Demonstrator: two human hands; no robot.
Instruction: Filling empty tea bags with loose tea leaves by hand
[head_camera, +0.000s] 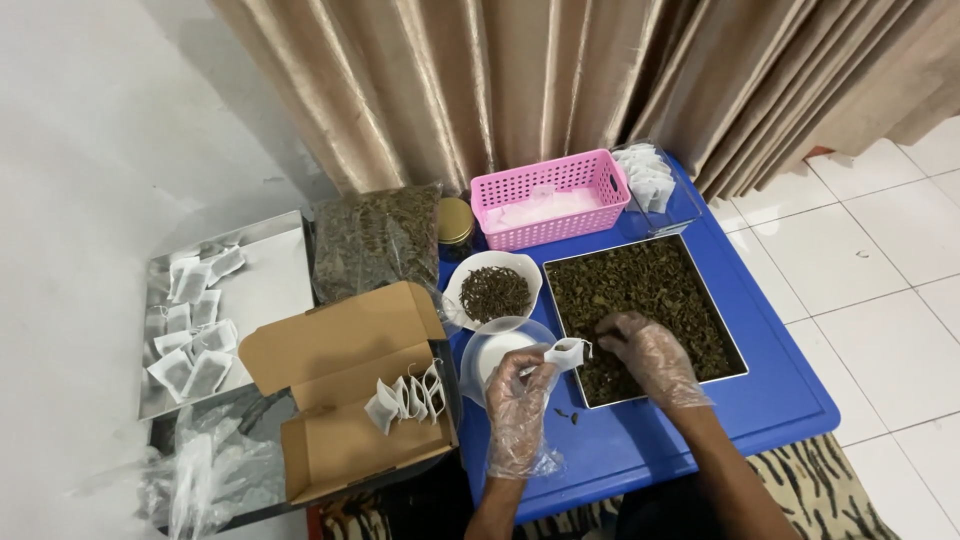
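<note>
Both my hands wear clear plastic gloves. My left hand (518, 408) holds a small white tea bag (567, 352) by its top, just above the near left corner of a metal tray (735, 345) filled with dark dried leaves (640, 290). My right hand (648, 355) rests on the leaves at the tray's near edge, fingers pinching into them right beside the bag. An empty clear bowl (492, 350) sits just left of the bag.
A white bowl of dark herbs (493, 290), a pink basket (550, 197), a clear box of empty bags (650, 180), a gold-lidded jar (455, 222) and a sack of leaves (375, 240) stand on or by the blue table (780, 400). Left: a cardboard box with bags (350, 400) and a steel tray of filled bags (200, 310).
</note>
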